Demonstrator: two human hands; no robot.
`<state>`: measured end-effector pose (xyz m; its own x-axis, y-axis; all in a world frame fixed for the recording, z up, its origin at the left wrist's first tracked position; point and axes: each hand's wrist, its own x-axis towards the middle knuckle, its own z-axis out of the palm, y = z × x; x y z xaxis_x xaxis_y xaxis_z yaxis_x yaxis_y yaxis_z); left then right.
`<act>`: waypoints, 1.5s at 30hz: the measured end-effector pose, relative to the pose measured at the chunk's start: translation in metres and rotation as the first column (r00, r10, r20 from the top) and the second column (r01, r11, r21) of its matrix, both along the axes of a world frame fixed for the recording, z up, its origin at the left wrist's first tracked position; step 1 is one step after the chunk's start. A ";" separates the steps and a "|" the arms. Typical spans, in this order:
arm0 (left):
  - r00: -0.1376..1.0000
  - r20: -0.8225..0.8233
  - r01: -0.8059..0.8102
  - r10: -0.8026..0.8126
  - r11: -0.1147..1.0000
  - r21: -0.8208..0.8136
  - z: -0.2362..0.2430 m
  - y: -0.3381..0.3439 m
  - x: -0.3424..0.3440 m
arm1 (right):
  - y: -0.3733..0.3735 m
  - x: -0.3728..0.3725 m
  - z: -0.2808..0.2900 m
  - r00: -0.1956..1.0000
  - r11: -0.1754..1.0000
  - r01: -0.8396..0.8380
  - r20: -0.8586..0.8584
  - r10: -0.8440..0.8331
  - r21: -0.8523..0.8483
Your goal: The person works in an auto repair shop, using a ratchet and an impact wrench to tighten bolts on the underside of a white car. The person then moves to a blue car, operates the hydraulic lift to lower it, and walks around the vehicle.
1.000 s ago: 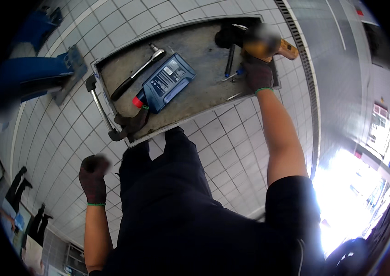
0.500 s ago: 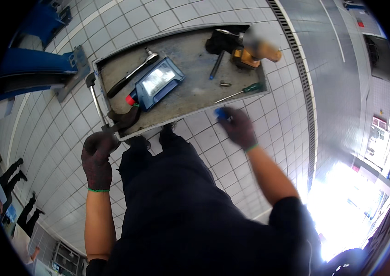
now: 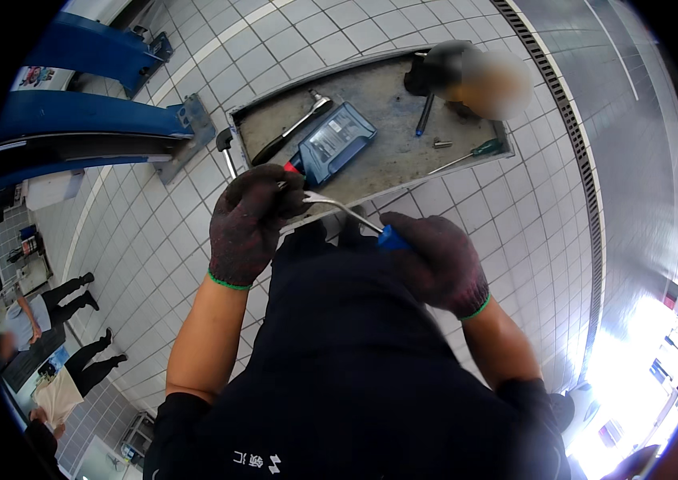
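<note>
Our right hand (image 3: 439, 264) grips the blue-handled tool (image 3: 389, 237); we should hold it steady; our left hand (image 3: 249, 220) curls, contents unclear.

Glossy metal shaft (image 3: 359, 217), blue plastic handle (image 3: 392, 238), rough matt cloth gloves (image 3: 248, 224).

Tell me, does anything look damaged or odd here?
Perhaps the blue-handled tool in the right hand: its metal shaft curves rather than running straight, though that may be intended. No obvious spill shows in the tray.
</note>
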<state>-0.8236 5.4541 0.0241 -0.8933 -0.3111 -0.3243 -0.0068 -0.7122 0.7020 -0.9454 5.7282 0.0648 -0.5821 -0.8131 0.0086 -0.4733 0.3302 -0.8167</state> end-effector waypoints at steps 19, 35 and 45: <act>0.998 0.031 -0.056 0.060 0.990 -0.127 0.021 0.009 0.022 | -0.020 -0.003 0.005 0.990 0.995 -0.101 0.102 0.101 -0.009; 0.974 0.148 -0.032 0.171 0.750 -0.661 0.023 0.013 0.018 | -0.038 0.021 0.002 0.916 0.998 0.051 0.397 -0.065 0.047; 0.991 0.089 0.040 0.097 0.420 -0.907 0.007 0.001 0.019 | -0.039 0.030 -0.017 0.935 0.986 -0.164 0.313 0.166 -0.032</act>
<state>-0.8048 5.4549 0.0316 -0.8574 -0.5100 0.0692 -0.1233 0.3341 0.9344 -0.9152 5.6896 0.0474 -0.4135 -0.8984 -0.1479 -0.2406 0.2645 -0.9339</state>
